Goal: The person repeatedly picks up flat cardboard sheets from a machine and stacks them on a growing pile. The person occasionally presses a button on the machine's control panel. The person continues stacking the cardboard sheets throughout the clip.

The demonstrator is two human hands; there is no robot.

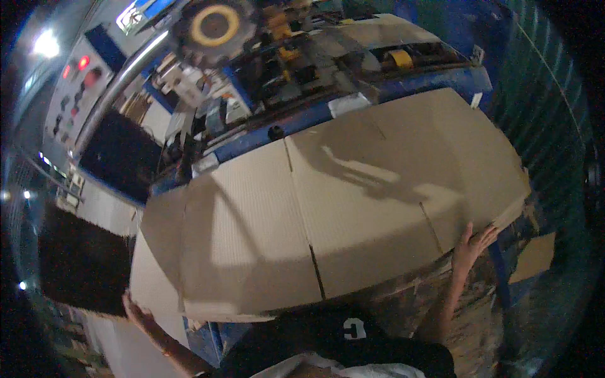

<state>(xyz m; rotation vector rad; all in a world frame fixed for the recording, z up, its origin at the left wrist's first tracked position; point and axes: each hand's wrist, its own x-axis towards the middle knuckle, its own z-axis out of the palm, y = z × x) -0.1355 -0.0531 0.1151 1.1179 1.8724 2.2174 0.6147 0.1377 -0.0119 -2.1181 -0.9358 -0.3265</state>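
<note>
A wide flat sheet of brown corrugated cardboard [265, 227], creased and slotted like an unfolded box, spans the middle in front of me. At its near left corner my left hand [135, 310] grips the edge, with the fingertips partly hidden. My right hand [474, 246] holds the near right edge, thumb up on the board and fingers along the side. More board edges show under the sheet near that hand. The sheet's far edge lies against the blue front of a machine [302, 123].
Above the machine is a dark wheel with a yellow ring [215, 29]. A control panel [75, 94] with a lit red lamp stands far left. A dark brown panel [82, 261] is beside my left hand. A loose cardboard piece [533, 257] lies at right, near a green corrugated wall [542, 94].
</note>
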